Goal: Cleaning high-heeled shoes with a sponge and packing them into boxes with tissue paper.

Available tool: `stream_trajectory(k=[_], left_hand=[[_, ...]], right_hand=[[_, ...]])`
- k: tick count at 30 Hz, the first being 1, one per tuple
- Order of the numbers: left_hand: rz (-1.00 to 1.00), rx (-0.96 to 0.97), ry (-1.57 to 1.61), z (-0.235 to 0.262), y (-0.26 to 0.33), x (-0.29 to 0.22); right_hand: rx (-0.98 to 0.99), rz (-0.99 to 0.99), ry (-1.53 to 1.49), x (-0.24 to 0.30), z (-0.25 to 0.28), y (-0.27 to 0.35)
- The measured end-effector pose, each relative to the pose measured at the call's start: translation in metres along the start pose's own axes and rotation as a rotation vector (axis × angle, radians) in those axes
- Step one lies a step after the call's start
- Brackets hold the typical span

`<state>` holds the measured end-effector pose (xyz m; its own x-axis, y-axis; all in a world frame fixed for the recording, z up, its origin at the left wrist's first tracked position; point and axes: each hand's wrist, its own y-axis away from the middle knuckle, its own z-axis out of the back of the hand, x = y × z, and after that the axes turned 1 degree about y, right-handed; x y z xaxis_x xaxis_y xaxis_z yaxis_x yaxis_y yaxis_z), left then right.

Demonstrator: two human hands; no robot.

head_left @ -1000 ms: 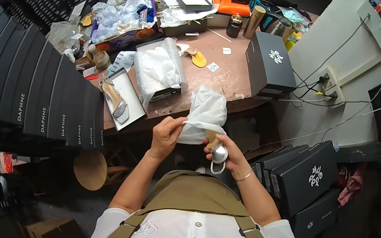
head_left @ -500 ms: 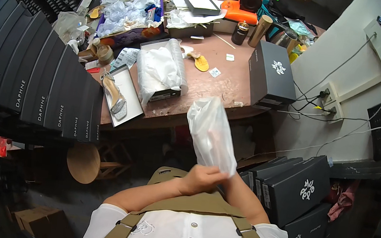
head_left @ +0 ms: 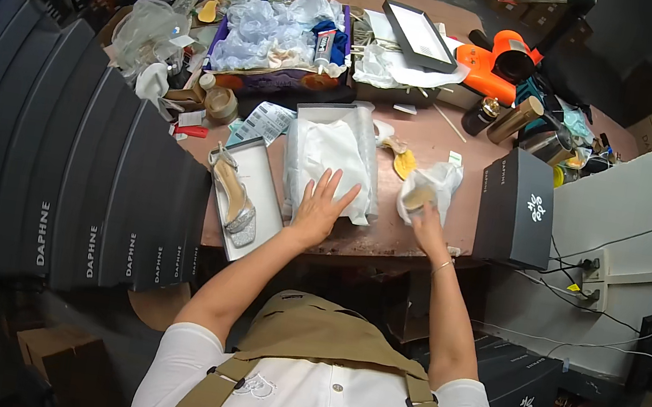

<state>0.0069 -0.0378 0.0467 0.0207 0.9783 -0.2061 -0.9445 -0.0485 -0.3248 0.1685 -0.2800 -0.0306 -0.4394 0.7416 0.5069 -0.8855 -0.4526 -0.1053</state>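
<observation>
My left hand (head_left: 320,209) is open, fingers spread flat on the white tissue paper (head_left: 332,150) that fills a shoe box (head_left: 301,120) on the table. At the table's front, my right hand (head_left: 429,226) has its fingers closed at the edge of a white translucent bag (head_left: 444,183). A beige, rounded piece (head_left: 420,197) shows at the bag's mouth by my fingertips; it is blurred and may be part of a shoe. Left of the box, a silver glittery heeled sandal (head_left: 235,203) lies in a pale box lid (head_left: 265,190).
Stacked dark shoe boxes (head_left: 87,168) rise at the left. A dark box (head_left: 517,207) stands at the right edge of the table. Behind are a bin of crumpled tissue (head_left: 281,24), an orange heat gun (head_left: 489,72), a gold flask (head_left: 516,118) and a yellow insole-like piece (head_left: 404,164).
The white bag has gone from in front of my body to the tabletop. My hands have parted: the left has moved onto the tissue in the box, the right forward with the bag.
</observation>
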Motion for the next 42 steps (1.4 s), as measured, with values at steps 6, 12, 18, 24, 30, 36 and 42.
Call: stream_trajectory(k=[6, 12, 18, 24, 30, 36, 42], left_hand=[[0.173, -0.077, 0.739, -0.034, -0.061, 0.059], [0.535, -0.025, 2.027, 0.050, -0.095, 0.081], [0.878, -0.482, 1.386, 0.057, -0.036, 0.086], [0.392, 0.041, 0.052, 0.120, 0.010, -0.028], [0.640, -0.320, 0.440, 0.110, 0.057, -0.033], [1.302, -0.862, 0.667, 0.124, 0.208, -0.015], [1.372, -0.729, 0.812, 0.120, 0.215, -0.014]], right_hand=[[0.126, 0.101, -0.440, 0.107, 0.087, 0.040], [0.197, 0.090, -0.800, 0.157, 0.075, -0.020], [0.598, -0.114, -1.034, 0.183, 0.038, -0.057], [0.969, 0.131, -0.784, 0.209, 0.017, -0.079], [1.295, 0.262, -0.558, 0.234, -0.010, -0.052], [0.840, 0.907, -0.102, 0.283, -0.051, -0.080], [0.325, 2.016, 0.409, 0.348, -0.201, -0.083]])
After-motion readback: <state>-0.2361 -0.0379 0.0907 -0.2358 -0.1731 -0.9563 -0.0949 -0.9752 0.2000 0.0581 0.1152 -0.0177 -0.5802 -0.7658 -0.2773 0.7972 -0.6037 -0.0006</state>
